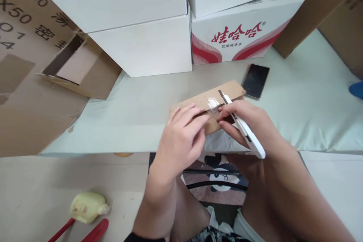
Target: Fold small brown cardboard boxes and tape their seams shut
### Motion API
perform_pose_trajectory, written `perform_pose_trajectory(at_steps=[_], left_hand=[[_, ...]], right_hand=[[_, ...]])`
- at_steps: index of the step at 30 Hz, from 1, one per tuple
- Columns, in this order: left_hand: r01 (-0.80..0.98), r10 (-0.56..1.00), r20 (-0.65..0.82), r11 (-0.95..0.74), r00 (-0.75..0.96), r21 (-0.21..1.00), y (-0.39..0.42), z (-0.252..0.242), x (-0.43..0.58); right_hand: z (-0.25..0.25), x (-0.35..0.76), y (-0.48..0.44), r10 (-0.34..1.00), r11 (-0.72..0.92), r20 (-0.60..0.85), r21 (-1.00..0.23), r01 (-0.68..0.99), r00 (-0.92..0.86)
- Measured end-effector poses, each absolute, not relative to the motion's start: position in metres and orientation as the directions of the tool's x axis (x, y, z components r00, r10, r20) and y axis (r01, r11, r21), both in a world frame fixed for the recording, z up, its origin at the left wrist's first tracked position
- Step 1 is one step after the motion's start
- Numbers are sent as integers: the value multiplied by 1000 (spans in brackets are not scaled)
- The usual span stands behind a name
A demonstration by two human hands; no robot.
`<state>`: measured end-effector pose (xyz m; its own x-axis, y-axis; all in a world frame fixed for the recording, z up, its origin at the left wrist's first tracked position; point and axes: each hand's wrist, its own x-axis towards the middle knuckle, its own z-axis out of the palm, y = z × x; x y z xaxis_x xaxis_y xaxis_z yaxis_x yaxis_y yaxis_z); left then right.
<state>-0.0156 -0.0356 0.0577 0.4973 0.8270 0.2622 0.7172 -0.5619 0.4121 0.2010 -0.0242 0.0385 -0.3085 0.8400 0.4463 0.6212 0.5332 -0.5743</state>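
Observation:
A small flat brown cardboard parcel (231, 90) lies on the pale green surface (136, 109) in front of me, sealed with clear tape (212, 104) along its top. My left hand (180, 140) rests on its near left part, fingers stretched flat and pressing it down. My right hand (246, 123) is closed round a white utility knife (246, 130). The knife's dark blade tip (220, 93) points away from me and sits on the parcel just past the tape.
A black phone (256, 80) lies right of the parcel. White boxes (147, 41) and a red-printed carton (238, 34) stand behind. Brown cardboard boxes (28, 83) fill the left, another (340, 19) the far right. A yellow bottle (86, 206) and red handles (96, 230) lie on the floor.

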Motion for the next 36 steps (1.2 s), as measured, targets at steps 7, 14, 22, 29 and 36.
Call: perform_pose_trajectory(at_steps=[7,14,22,29,36], left_hand=[[800,833,136,-553,536,235,-32,55,-3],[813,839,137,-545,527,204,-34,54,0],[802,826,147,-563,544,197,-34,51,-3],[807,832,146,-554,534,204,-35,53,-2],[811,841,135,-542,525,222,-34,53,-2]], right_hand=[[24,210,-30,861,505,504,-826,249,-71],[38,209,-32,915,346,401,-846,406,56],[39,209,-32,933,331,358,-879,344,17],[40,211,-32,960,265,280,-923,279,14],[49,222,-28,930,347,290,-892,288,-225]])
